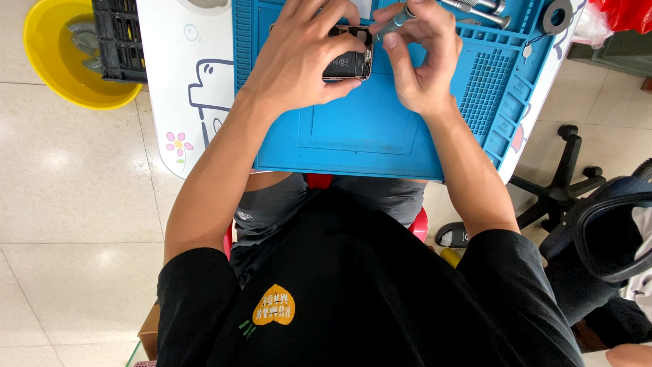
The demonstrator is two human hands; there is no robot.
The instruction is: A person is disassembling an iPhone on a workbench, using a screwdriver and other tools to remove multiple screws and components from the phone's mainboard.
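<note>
Clearly the left hand [305, 58] was clamped over an opened phone [348, 62], fingers curled round its left edge and far end, pinning it flat on the blue silicone mat [367, 136]. Phone sat toward the far middle of the mat, back/inner side up, dark battery and small metal parts showing. The right hand [421, 58] held a slim grey screwdriver [392, 20] in a narrow pinch betw thumb and forefinger, shaft angled down to the phone's far right corner; tip hidden by fingers, so contact w/ a screw couldn't be confirmed.

Handling, as a guess: phone looked light, thin and rigid, but fragile once opened, w/ exposed boards and prob. delicate flex cables. Best taken by the long side edges of the frame, not the inner parts. Smooth metal/glass would be slippery; the matte rubbery mat likely gave grip underneath.

Materials: mat soft-looking, w/ moulded ridges, a grid of small square trays at right, raised rim. Far right on it lay more metal-shafted drivers [479, 10] and a dark ring-shaped piece [557, 15]. White table [176, 102] under it was glossy w/ cartoon drawings. Far left, a yellow plastic basin [64, 64] and a black lattice crate [119, 37] on pale glossy floor tiles. Black office chair base [560, 183] at right.
</note>
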